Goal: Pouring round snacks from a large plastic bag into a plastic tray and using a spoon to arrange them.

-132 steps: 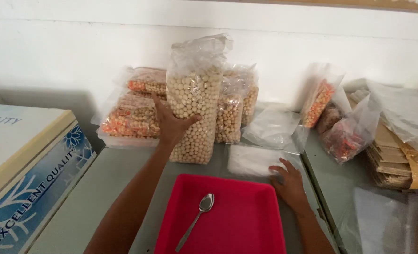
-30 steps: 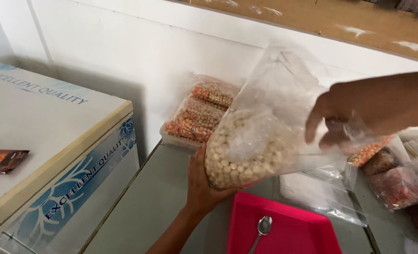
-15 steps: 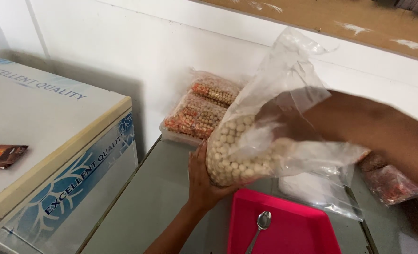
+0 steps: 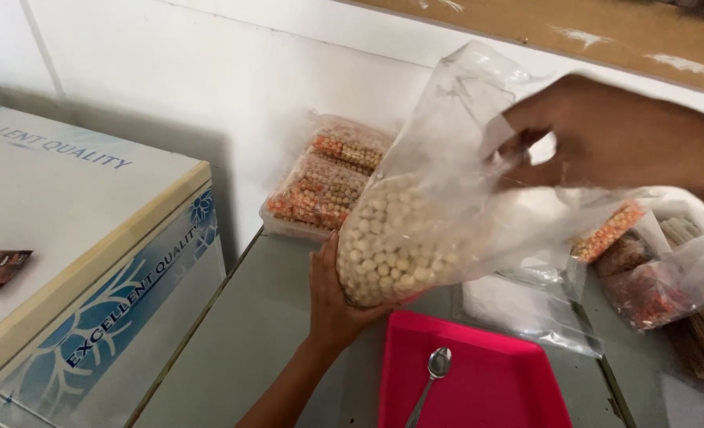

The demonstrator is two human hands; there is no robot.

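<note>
Grey desk (image 4: 272,317): left hand (image 4: 332,305) cups clear bag of pale round snacks (image 4: 399,246) from below, right hand (image 4: 597,135) pinches its top; red tray (image 4: 510,380) w/ spoon (image 4: 435,368) not yet filled.

Red tray (image 4: 486,380) cut off by the lower edge; right hand's (image 4: 597,135) fingertips blurred behind plastic bag (image 4: 447,206), grip apparently closed

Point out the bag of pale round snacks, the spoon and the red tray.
bag of pale round snacks (image 4: 391,246), head view, filled lower part
spoon (image 4: 439,362), head view, bowl
red tray (image 4: 510,380), head view, bare floor
</note>
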